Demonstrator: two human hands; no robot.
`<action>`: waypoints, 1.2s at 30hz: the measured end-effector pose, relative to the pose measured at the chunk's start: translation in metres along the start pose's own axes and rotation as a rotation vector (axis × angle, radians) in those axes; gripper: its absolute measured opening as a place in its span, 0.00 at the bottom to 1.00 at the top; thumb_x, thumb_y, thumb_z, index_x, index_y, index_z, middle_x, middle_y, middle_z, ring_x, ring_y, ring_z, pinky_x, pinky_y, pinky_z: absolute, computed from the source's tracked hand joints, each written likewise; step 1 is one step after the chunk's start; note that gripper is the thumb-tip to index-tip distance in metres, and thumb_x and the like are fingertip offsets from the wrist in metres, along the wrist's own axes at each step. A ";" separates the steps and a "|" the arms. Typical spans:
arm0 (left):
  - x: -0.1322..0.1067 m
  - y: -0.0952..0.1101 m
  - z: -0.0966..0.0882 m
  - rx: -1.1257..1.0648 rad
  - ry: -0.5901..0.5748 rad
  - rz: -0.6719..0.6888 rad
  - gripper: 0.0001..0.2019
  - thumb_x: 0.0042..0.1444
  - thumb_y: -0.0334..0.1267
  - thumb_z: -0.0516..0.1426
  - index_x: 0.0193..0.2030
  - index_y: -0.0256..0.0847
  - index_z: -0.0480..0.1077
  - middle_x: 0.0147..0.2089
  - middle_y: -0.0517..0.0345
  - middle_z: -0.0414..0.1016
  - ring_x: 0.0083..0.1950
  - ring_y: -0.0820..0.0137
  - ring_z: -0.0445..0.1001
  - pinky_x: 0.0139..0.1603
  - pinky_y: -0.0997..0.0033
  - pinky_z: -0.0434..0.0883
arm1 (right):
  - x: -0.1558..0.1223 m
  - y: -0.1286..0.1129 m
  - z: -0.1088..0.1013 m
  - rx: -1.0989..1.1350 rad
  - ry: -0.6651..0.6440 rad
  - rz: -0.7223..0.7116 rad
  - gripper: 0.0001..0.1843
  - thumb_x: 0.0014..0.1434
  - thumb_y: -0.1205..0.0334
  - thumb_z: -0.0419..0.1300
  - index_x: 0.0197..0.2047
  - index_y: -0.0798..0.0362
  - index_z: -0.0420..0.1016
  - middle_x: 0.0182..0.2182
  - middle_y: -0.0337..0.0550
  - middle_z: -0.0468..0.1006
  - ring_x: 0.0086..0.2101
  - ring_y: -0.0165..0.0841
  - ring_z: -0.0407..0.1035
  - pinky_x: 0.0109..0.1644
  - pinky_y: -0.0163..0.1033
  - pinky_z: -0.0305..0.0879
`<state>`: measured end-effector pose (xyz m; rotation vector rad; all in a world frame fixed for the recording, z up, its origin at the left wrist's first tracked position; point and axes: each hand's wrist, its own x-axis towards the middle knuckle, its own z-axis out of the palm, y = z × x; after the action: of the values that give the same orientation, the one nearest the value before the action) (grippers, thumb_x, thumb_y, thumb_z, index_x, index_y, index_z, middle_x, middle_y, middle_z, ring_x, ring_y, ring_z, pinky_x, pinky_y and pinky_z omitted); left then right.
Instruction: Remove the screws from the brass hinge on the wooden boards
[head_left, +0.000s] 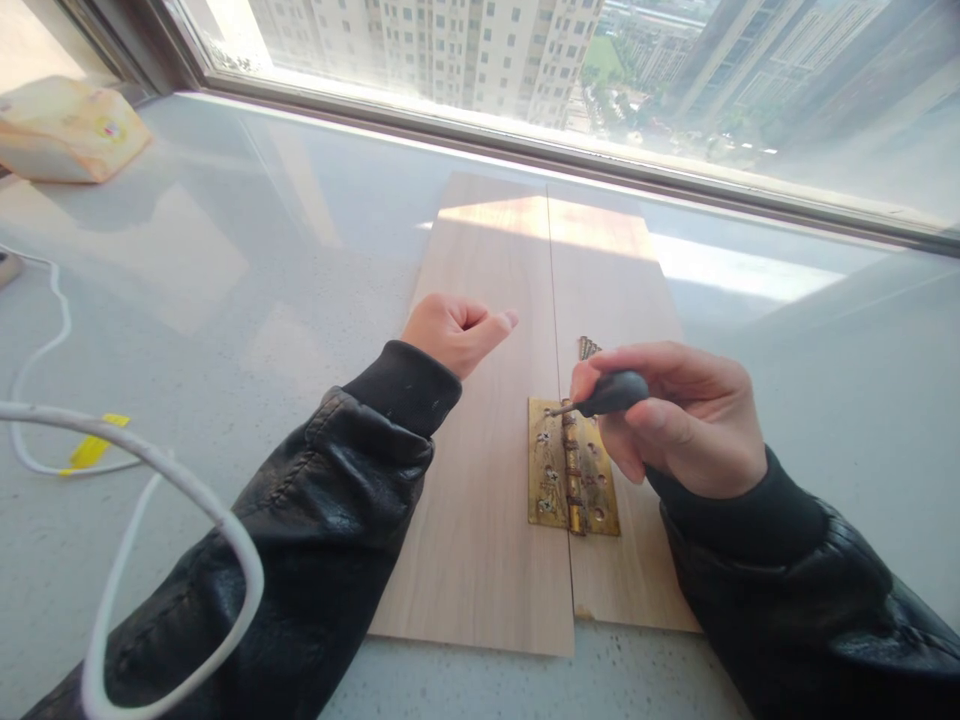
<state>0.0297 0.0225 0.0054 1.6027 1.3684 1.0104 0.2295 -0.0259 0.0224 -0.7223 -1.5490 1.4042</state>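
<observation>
Two pale wooden boards lie side by side, the left board (480, 560) and the right board (622, 590). A brass hinge (573, 470) lies flat across their seam, with screws in several holes of its left leaf. My right hand (690, 415) grips a small screwdriver (613, 392) by its dark handle, its tip at the top hole of the left leaf. Just beyond my right fingers, several loose screws (589, 346) lie on the right board. My left hand (461, 332) is closed in a loose fist over the left board; its fingertips are mostly hidden.
A white cable (251, 570) loops in front of my left sleeve, and a yellow tag (96, 444) hangs on it. At the back left stands a soft white and orange package (71, 130). The window frame (480, 140) runs along the sill's far edge.
</observation>
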 end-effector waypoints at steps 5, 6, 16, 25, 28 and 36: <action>0.000 0.001 0.000 -0.003 -0.007 -0.003 0.25 0.54 0.41 0.56 0.14 0.40 0.45 0.17 0.69 0.40 0.20 0.82 0.42 0.23 0.72 0.41 | -0.001 -0.001 0.004 0.013 -0.042 0.044 0.12 0.57 0.59 0.63 0.45 0.48 0.76 0.36 0.42 0.77 0.18 0.25 0.69 0.17 0.33 0.66; 0.000 0.001 0.000 -0.004 -0.008 -0.005 0.25 0.54 0.41 0.56 0.14 0.40 0.45 0.17 0.68 0.40 0.21 0.82 0.42 0.23 0.72 0.41 | -0.001 -0.002 0.006 0.012 -0.036 0.044 0.13 0.55 0.59 0.65 0.45 0.48 0.75 0.35 0.41 0.77 0.18 0.25 0.69 0.17 0.33 0.65; 0.001 -0.001 0.000 -0.020 -0.013 -0.007 0.25 0.54 0.41 0.56 0.14 0.40 0.46 0.17 0.69 0.40 0.21 0.82 0.42 0.23 0.72 0.41 | 0.006 -0.008 0.011 -0.265 0.103 -0.136 0.12 0.43 0.68 0.73 0.32 0.52 0.78 0.30 0.40 0.74 0.27 0.26 0.67 0.21 0.31 0.62; 0.001 0.000 0.000 -0.017 -0.011 -0.002 0.25 0.54 0.42 0.56 0.14 0.40 0.45 0.17 0.68 0.40 0.21 0.82 0.42 0.23 0.72 0.41 | 0.001 -0.003 -0.003 0.015 -0.090 0.016 0.15 0.59 0.60 0.62 0.50 0.44 0.75 0.36 0.42 0.80 0.15 0.21 0.65 0.14 0.28 0.59; 0.001 -0.001 0.000 -0.017 -0.015 -0.003 0.26 0.53 0.43 0.56 0.14 0.40 0.45 0.17 0.68 0.40 0.21 0.81 0.42 0.23 0.72 0.41 | 0.000 0.001 -0.001 0.034 -0.068 -0.042 0.11 0.61 0.61 0.59 0.47 0.47 0.75 0.37 0.42 0.79 0.16 0.21 0.65 0.16 0.29 0.60; 0.001 0.000 0.000 -0.005 -0.017 0.000 0.25 0.54 0.42 0.56 0.14 0.40 0.45 0.17 0.68 0.40 0.21 0.81 0.42 0.23 0.71 0.41 | 0.002 -0.004 0.006 -0.089 0.010 -0.062 0.13 0.52 0.63 0.68 0.43 0.49 0.76 0.36 0.42 0.74 0.22 0.24 0.66 0.18 0.32 0.62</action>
<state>0.0299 0.0233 0.0058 1.6040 1.3533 0.9979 0.2245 -0.0278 0.0267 -0.7273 -1.6213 1.2913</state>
